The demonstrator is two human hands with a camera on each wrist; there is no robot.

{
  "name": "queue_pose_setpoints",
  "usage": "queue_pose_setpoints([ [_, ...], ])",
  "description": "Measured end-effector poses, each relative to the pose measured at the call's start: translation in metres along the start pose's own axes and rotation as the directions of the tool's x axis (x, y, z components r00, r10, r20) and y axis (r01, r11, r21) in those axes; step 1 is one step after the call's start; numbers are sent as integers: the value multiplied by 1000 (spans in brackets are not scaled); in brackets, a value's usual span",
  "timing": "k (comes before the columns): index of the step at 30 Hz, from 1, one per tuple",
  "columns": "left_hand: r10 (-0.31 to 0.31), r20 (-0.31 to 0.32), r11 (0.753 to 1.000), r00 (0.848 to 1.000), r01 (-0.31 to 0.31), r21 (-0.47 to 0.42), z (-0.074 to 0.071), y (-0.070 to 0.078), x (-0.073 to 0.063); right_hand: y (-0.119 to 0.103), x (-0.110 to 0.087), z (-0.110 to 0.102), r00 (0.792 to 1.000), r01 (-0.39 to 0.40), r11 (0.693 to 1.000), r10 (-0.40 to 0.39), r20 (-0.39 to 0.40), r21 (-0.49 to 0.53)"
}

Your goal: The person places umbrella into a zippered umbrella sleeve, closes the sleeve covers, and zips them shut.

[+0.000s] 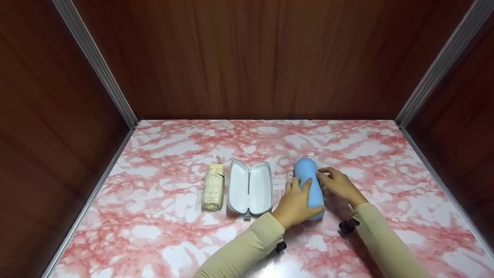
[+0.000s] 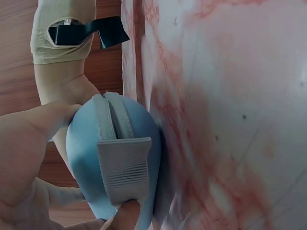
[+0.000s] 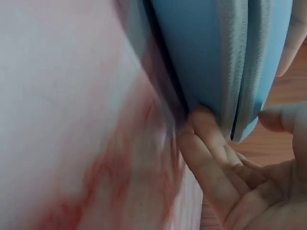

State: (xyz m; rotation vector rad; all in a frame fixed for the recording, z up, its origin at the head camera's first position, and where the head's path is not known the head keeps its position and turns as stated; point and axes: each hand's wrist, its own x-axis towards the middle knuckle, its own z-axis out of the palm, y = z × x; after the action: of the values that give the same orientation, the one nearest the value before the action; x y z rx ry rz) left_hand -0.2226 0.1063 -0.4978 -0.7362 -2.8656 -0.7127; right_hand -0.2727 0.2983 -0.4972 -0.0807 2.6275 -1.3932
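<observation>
A light blue zippered case [image 1: 306,168], like a glasses case, lies lengthwise on the table right of centre. My left hand [image 1: 295,202] grips it from the left, with fingers over its top and thumb near its front end. My right hand [image 1: 339,187] holds its right side. In the right wrist view, the right thumb touches the edge by the grey zipper [image 3: 235,57], with fingers [image 3: 206,163] against the lower half. A narrow gap shows between the zipper tapes. The left wrist view shows a grey fabric tab [image 2: 125,167] at one end, with a fingertip against it.
Left of the hands, a grey hard glasses case [image 1: 260,185] lies spread open, its pale lining facing up. Beside it is a folded cream umbrella [image 1: 213,187]. The red-and-white marbled table [image 1: 154,231] is bounded by dark wood panels [image 1: 247,58] at the back and sides.
</observation>
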Motion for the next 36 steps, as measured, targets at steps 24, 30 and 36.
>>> queue_pose_setpoints([
  [24,5,-12,997,1000,-6,-73,-2,-3,3,1,-8,3,949,-82,974,12,315,212],
  [30,24,65,999,998,-22,-45,-8,-4,4,0,-8,5,948,-86,975,16,318,207],
  [36,52,215,996,975,-37,-77,-26,-13,12,-1,-10,3,950,-94,982,38,308,166],
])
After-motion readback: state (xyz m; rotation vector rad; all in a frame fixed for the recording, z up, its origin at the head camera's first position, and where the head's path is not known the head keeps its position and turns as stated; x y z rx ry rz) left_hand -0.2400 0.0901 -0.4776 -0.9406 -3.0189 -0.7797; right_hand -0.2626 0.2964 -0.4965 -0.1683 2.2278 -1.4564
